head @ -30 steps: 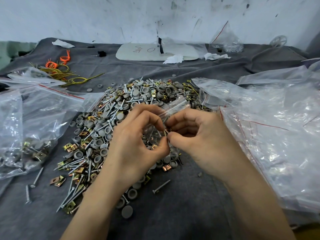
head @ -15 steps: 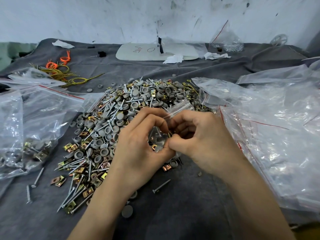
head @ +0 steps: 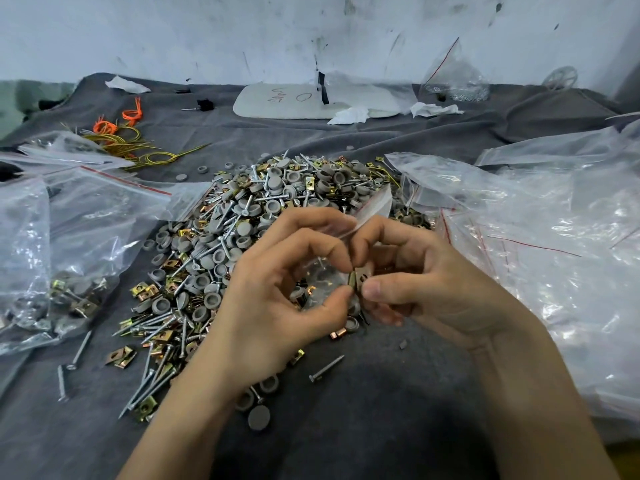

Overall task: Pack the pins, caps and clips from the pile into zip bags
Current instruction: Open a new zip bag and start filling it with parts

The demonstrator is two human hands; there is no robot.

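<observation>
A pile (head: 249, 237) of grey caps, silver pins and brass clips covers the middle of the grey cloth. Just in front of it, my left hand (head: 277, 299) and my right hand (head: 415, 285) meet over a small clear zip bag (head: 370, 213). My left hand pinches the bag at its lower part, and the bag's mouth sticks up between the two hands. My right hand's thumb and finger pinch a brass clip (head: 362, 278) at the bag. A few parts show through the bag's plastic.
A large clear bag (head: 69, 258) holding packed parts lies at the left. A heap of zip bags (head: 540, 244) fills the right side. Loose pins (head: 325, 368) and caps (head: 259, 418) lie in front. Orange and yellow ties (head: 117, 133) and a white board (head: 311, 102) lie at the back.
Both hands stayed together over the small bag and shifted slightly. My right thumb and finger now show a brass clip held at the bag.
</observation>
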